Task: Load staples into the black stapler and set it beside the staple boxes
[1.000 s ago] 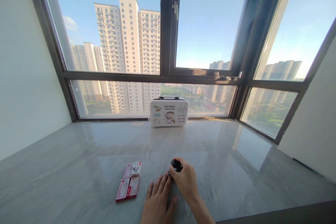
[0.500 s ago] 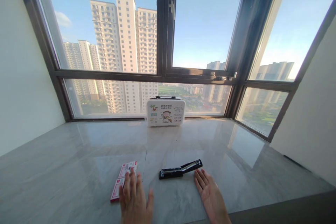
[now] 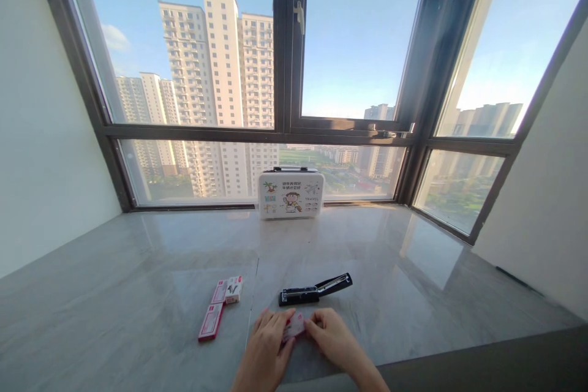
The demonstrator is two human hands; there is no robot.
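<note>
Staple box (image 3: 294, 326) pinched between left hand (image 3: 264, 352) and right hand (image 3: 333, 337) fingertips, close before opened stapler (image 3: 315, 290); spare boxes (image 3: 220, 309) off to left, case (image 3: 291, 194) against window.

White case (image 3: 291, 195) — "TRAVEL"; Chinese characters

Stapler (image 3: 315, 290) blocks straight ahead; boxes (image 3: 212, 321) flank left; sill (image 3: 436, 294) open rightward.

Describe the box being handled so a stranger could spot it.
On the grey sill below the window, find the black stapler. Just nearer is a small box, pinched between the left hand and right hand; the other boxes lie untouched further left.
</note>
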